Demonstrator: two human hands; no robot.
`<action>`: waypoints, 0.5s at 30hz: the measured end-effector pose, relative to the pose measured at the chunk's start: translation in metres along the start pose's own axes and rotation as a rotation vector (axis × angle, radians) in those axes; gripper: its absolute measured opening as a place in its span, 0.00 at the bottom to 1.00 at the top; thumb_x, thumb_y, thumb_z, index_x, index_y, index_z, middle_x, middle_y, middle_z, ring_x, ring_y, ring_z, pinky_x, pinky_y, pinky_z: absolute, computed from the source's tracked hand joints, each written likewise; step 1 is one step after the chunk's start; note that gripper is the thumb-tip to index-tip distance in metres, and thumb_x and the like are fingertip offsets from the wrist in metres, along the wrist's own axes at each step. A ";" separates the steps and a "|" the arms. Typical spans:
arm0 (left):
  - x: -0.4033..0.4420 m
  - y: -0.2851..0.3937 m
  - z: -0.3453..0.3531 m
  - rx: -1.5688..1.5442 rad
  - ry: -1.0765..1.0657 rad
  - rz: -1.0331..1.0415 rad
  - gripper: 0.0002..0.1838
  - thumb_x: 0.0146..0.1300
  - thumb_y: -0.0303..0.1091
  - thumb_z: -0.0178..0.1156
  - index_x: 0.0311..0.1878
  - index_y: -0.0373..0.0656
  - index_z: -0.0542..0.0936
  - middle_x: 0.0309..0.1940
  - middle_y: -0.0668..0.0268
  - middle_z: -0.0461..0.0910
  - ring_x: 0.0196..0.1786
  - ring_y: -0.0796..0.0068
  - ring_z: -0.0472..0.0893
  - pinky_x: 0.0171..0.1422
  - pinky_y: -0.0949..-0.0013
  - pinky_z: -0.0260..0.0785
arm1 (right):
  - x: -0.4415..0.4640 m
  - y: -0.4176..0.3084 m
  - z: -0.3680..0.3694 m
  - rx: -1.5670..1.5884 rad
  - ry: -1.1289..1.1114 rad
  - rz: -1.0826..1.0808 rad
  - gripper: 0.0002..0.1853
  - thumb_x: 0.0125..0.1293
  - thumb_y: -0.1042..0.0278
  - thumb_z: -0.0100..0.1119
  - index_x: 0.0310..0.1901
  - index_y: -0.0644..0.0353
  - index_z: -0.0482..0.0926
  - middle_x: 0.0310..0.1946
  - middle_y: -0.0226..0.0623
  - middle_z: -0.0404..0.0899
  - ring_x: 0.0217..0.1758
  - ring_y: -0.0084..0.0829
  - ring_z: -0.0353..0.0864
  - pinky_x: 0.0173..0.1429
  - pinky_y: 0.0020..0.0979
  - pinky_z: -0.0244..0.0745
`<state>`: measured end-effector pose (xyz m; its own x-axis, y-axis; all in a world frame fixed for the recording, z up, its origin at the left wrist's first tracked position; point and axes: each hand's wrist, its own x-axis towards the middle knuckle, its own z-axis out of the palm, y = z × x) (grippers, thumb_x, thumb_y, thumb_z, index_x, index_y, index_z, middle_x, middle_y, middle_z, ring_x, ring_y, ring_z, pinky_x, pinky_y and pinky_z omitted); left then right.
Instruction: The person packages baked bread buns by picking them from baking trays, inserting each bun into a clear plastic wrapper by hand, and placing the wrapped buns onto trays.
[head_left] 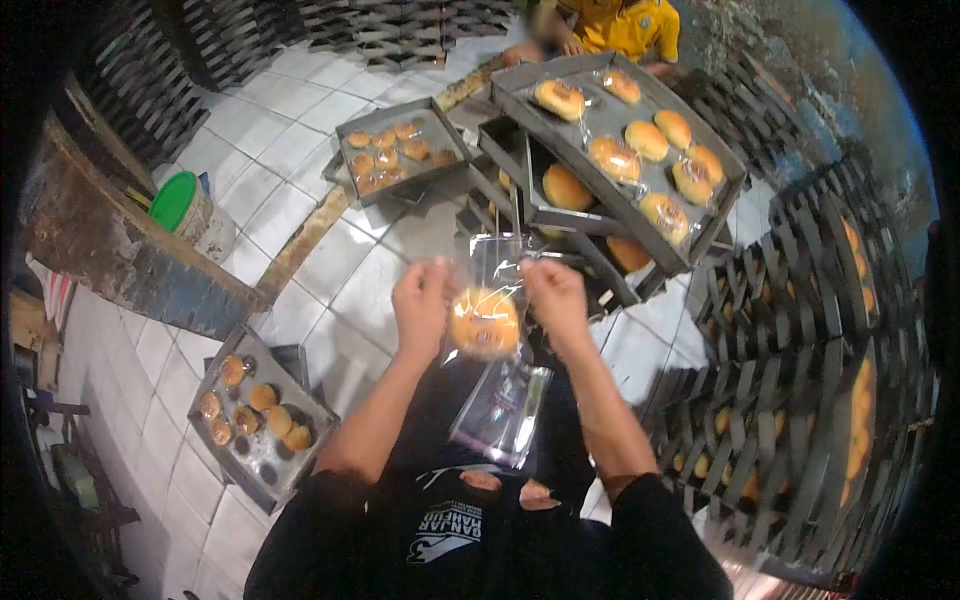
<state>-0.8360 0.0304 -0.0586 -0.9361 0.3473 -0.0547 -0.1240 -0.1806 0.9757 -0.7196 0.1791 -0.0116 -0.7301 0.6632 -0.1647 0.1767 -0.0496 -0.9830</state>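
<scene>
A clear plastic bag (pixel 490 262) with a round golden bun (pixel 484 322) in its lower part hangs between my hands, above my lap. My left hand (pixel 422 300) pinches the bag's left upper side. On the opposite side, my right hand (pixel 555 300) grips the bag near its upper edge. Below, a stack of flat, unused-looking clear bags (pixel 502 412) lies on my lap. Printing on the bag is too blurred to read.
Stacked metal trays (pixel 620 215) with buns, some bagged, stand ahead right. Smaller bun trays are ahead (pixel 350 135) and at left (pixel 225 462). A green-lidded bucket (pixel 205 222) stands left. Dark woven crates (pixel 745 400) of buns line the right. A person in a yellow shirt (pixel 620 28) sits beyond.
</scene>
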 end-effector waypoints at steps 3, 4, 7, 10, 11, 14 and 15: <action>-0.017 -0.006 -0.026 0.235 -0.037 0.218 0.16 0.75 0.35 0.60 0.33 0.33 0.81 0.37 0.63 0.77 0.36 0.77 0.75 0.46 0.72 0.68 | -0.016 0.015 -0.021 0.199 -0.205 0.133 0.16 0.78 0.57 0.60 0.31 0.53 0.76 0.19 0.20 0.68 0.17 0.13 0.58 0.21 0.22 0.50; -0.031 -0.011 -0.036 0.239 -0.081 0.235 0.16 0.75 0.35 0.60 0.33 0.33 0.81 0.38 0.63 0.77 0.37 0.77 0.74 0.47 0.71 0.67 | -0.028 0.033 -0.025 0.178 -0.223 0.234 0.16 0.77 0.56 0.61 0.30 0.53 0.76 0.20 0.23 0.71 0.17 0.14 0.62 0.20 0.21 0.54; -0.049 -0.053 -0.060 0.031 -0.146 -0.245 0.12 0.73 0.30 0.59 0.33 0.34 0.81 0.36 0.67 0.79 0.36 0.77 0.74 0.48 0.72 0.67 | -0.063 0.083 -0.014 0.130 -0.182 0.367 0.18 0.76 0.55 0.62 0.31 0.57 0.77 0.22 0.26 0.75 0.20 0.17 0.71 0.22 0.22 0.65; -0.041 -0.035 -0.045 -0.066 -0.168 -0.275 0.10 0.73 0.28 0.58 0.33 0.36 0.80 0.38 0.67 0.82 0.39 0.79 0.75 0.50 0.73 0.68 | -0.080 0.086 -0.004 0.146 -0.104 0.214 0.18 0.76 0.54 0.62 0.49 0.65 0.79 0.39 0.35 0.83 0.38 0.25 0.83 0.33 0.29 0.81; -0.039 -0.023 -0.036 -0.066 -0.234 -0.190 0.11 0.73 0.28 0.58 0.33 0.35 0.81 0.40 0.67 0.82 0.40 0.79 0.76 0.50 0.72 0.68 | -0.087 0.065 0.002 0.298 -0.055 0.156 0.20 0.76 0.55 0.62 0.55 0.65 0.77 0.45 0.37 0.82 0.44 0.28 0.84 0.37 0.30 0.84; -0.028 -0.006 -0.003 -0.126 -0.365 0.009 0.08 0.75 0.27 0.57 0.48 0.34 0.82 0.48 0.64 0.83 0.49 0.76 0.80 0.56 0.70 0.72 | -0.077 0.010 -0.011 0.183 -0.099 -0.131 0.32 0.69 0.66 0.70 0.70 0.65 0.68 0.62 0.42 0.78 0.65 0.35 0.79 0.62 0.38 0.81; -0.031 0.012 0.014 -0.168 -0.348 0.017 0.10 0.75 0.28 0.57 0.53 0.34 0.81 0.51 0.63 0.83 0.51 0.74 0.80 0.57 0.69 0.72 | -0.064 -0.012 -0.021 -0.090 0.000 -0.375 0.33 0.67 0.68 0.71 0.70 0.66 0.68 0.62 0.44 0.78 0.65 0.37 0.80 0.66 0.38 0.77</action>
<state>-0.8037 0.0308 -0.0426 -0.7742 0.6296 0.0646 -0.1891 -0.3274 0.9258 -0.6614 0.1531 0.0120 -0.7548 0.6230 0.2051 -0.0452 0.2626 -0.9638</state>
